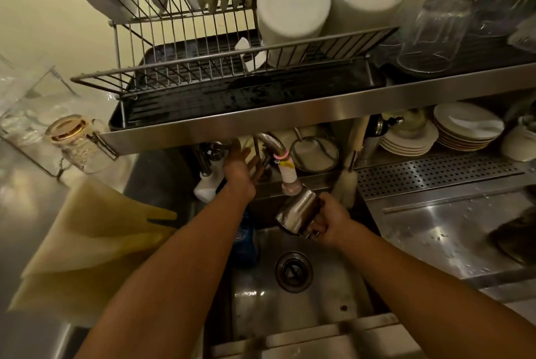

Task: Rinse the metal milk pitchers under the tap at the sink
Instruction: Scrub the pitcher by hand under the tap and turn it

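A shiny metal milk pitcher (297, 210) is tilted with its mouth up against the tap's white nozzle (288, 178). My right hand (330, 220) grips it from the right, by the handle side. The curved chrome tap (271, 142) comes out from under the steel shelf. My left hand (239, 167) is raised with its fingers spread, just left of the tap's base, holding nothing. Whether water is running is hard to tell. Below lies the steel sink (333, 294) with its round drain (293, 271).
A steel shelf (319, 113) overhangs the tap, carrying a wire dish rack (232, 68) with plates, white cups and glasses. Stacked plates (467, 129) and a perforated drainboard (435, 173) lie right. Yellow gloves (95, 236) hang left, a blue bottle (245, 238) stands in the sink.
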Available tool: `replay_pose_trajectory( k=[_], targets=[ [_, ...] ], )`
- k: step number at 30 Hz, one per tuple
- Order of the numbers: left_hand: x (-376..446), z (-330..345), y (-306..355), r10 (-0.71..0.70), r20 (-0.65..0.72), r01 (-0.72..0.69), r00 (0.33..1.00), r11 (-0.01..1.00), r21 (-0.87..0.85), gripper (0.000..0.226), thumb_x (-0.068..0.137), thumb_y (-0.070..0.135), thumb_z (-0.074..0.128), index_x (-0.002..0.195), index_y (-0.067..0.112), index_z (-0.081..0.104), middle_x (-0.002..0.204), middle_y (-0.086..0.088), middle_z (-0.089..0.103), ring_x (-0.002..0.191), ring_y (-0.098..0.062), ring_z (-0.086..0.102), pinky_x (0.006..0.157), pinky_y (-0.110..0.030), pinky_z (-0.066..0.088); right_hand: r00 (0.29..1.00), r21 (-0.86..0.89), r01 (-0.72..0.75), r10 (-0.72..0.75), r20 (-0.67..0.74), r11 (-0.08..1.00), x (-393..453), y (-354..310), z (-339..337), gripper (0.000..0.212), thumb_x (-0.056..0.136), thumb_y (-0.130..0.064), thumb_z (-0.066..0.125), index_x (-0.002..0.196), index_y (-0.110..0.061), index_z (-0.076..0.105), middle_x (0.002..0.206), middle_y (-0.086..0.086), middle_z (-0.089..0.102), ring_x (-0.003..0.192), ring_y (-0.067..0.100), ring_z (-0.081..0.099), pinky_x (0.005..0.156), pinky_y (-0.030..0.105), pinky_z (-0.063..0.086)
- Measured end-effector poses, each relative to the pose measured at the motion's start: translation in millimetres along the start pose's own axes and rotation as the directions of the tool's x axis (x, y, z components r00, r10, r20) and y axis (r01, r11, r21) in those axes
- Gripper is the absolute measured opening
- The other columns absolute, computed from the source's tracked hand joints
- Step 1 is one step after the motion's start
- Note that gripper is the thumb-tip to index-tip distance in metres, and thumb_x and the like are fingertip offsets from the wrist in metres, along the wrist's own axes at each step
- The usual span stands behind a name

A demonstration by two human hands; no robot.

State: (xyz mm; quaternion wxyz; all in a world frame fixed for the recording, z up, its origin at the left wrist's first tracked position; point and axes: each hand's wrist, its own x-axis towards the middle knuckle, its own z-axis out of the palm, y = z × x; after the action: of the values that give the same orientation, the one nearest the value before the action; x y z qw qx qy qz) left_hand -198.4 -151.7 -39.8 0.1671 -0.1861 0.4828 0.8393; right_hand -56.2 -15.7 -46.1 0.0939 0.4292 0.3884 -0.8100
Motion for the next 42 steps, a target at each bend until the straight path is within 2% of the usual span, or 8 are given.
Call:
replay_pose_trajectory(
  k=[3, 6, 17, 24, 28, 36, 39, 42],
  targets=[
    [12.5, 3.3, 11.6, -0.045, 0.052, 0.052, 0.998, 0.988, -0.144, 0.04, 0.095, 0.047, 0.048, 0.126, 0.023, 0.057, 0.152, 0.014, 0.036, 0.144, -0.014, 0.029, 0.101, -0.029, 0.041, 0.999, 0.019, -0.016, 0.015, 0.034, 1.0, -0.6, -3.1, 1.1, 0.033, 0.096, -0.027, 0.044, 0.067, -0.013, 0.048, 0.03, -0.002, 0.047, 0.018, 0.007, 0.037, 0.031, 0.02, 0.033],
    [11.7, 3.6, 13.6, -0.073, 0.029, 0.077, 0.997, 0.985, -0.151, 0.024, 0.098, 0.045, 0.041, 0.089, 0.026, 0.053, 0.14, 0.011, 0.054, 0.119, -0.01, 0.057, 0.081, -0.027, 0.048, 0.998, 0.066, -0.031, 0.028, 0.052, 0.997, 2.3, -4.0, 0.4, 0.032, 0.096, -0.026, 0.043, 0.069, -0.012, 0.049, 0.032, 0.0, 0.049, 0.017, 0.009, 0.038, 0.026, 0.013, 0.031],
    [-3.7, -7.9, 9.0, -0.001, -0.169, -0.007, 0.986, 0.999, -0.042, 0.04, 0.102, 0.049, 0.027, 0.111, 0.018, 0.051, 0.093, -0.001, 0.064, 0.081, -0.019, 0.063, 0.08, -0.037, 0.051, 0.992, 0.09, -0.115, 0.111, 0.053, 0.989, 22.5, -4.0, 13.1, 0.027, 0.097, -0.029, 0.043, 0.081, -0.01, 0.055, 0.072, 0.005, 0.06, 0.017, 0.012, 0.04, 0.038, 0.019, 0.037],
    [-7.3, -13.6, 10.8, -0.006, -0.189, 0.006, 0.982, 1.0, -0.001, 0.049, 0.102, 0.049, 0.027, 0.135, 0.018, 0.044, 0.097, -0.002, 0.063, 0.095, -0.022, 0.064, 0.085, -0.04, 0.051, 0.993, 0.02, -0.11, 0.109, 0.05, 0.994, 33.2, -2.1, 17.8, 0.031, 0.098, -0.027, 0.04, 0.076, -0.009, 0.052, 0.04, 0.005, 0.057, 0.018, 0.013, 0.041, 0.052, 0.034, 0.03],
    [-9.9, -16.0, 10.5, -0.006, -0.203, 0.008, 0.979, 1.0, 0.01, 0.046, 0.101, 0.051, 0.029, 0.125, 0.018, 0.049, 0.097, -0.001, 0.064, 0.088, -0.019, 0.063, 0.082, -0.038, 0.05, 0.996, -0.014, -0.093, 0.093, 0.016, 0.996, 44.3, 0.9, 15.4, 0.029, 0.096, -0.031, 0.044, 0.087, -0.008, 0.059, 0.082, 0.01, 0.065, 0.064, 0.022, 0.06, 0.066, 0.036, 0.042],
    [-10.7, -24.4, 6.7, 0.031, -0.218, -0.012, 0.975, 0.996, 0.085, 0.042, 0.099, 0.054, 0.034, 0.101, 0.021, 0.059, 0.093, 0.002, 0.066, 0.084, -0.016, 0.064, 0.074, -0.034, 0.05, 1.0, 0.024, -0.012, 0.011, 0.027, 1.0, 53.7, -3.0, 12.8, 0.031, 0.095, -0.037, 0.045, 0.1, -0.012, 0.061, 0.095, 0.009, 0.067, 0.102, 0.028, 0.061, 0.1, 0.046, 0.042],
    [-12.3, -27.0, 5.8, 0.039, -0.217, -0.017, 0.975, 0.995, 0.102, 0.041, 0.099, 0.053, 0.035, 0.093, 0.023, 0.062, 0.093, 0.001, 0.065, 0.086, -0.017, 0.064, 0.079, -0.034, 0.051, 0.999, 0.07, 0.002, -0.004, 0.034, 0.998, 52.9, -4.0, 10.4, 0.035, 0.095, -0.039, 0.044, 0.108, -0.011, 0.061, 0.098, 0.01, 0.069, 0.079, 0.023, 0.066, 0.074, 0.04, 0.054],
    [-13.7, -26.7, 4.6, 0.048, -0.225, -0.025, 0.973, 0.994, 0.103, 0.039, 0.1, 0.051, 0.035, 0.091, 0.024, 0.062, 0.091, 0.001, 0.065, 0.083, -0.016, 0.063, 0.077, -0.033, 0.05, 0.996, 0.083, -0.011, 0.004, 0.092, 0.996, 49.9, -3.5, 6.7, 0.031, 0.098, -0.034, 0.042, 0.091, -0.009, 0.058, 0.058, 0.005, 0.065, 0.028, 0.012, 0.05, 0.036, 0.018, 0.042]
  ],
)
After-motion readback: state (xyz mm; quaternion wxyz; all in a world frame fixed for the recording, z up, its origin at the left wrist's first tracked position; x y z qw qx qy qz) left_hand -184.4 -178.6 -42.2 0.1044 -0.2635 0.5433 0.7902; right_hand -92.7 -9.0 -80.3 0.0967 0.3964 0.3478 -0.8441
